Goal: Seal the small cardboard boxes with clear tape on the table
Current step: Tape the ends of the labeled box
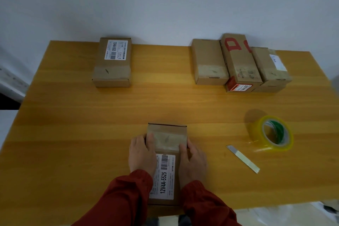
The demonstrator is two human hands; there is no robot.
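Note:
A small cardboard box with a white barcode label lies lengthwise at the table's near edge, a band of clear tape across its far end. My left hand grips its left side, thumb on top of the tape. My right hand grips the right side, thumb also on the tape. A roll of clear tape stands on edge to the right. A flat metal blade lies between the box and the roll.
One taped labelled box sits at the back left of the yellow wooden table. Three more boxes are grouped at the back right against the white wall, one with red lettering.

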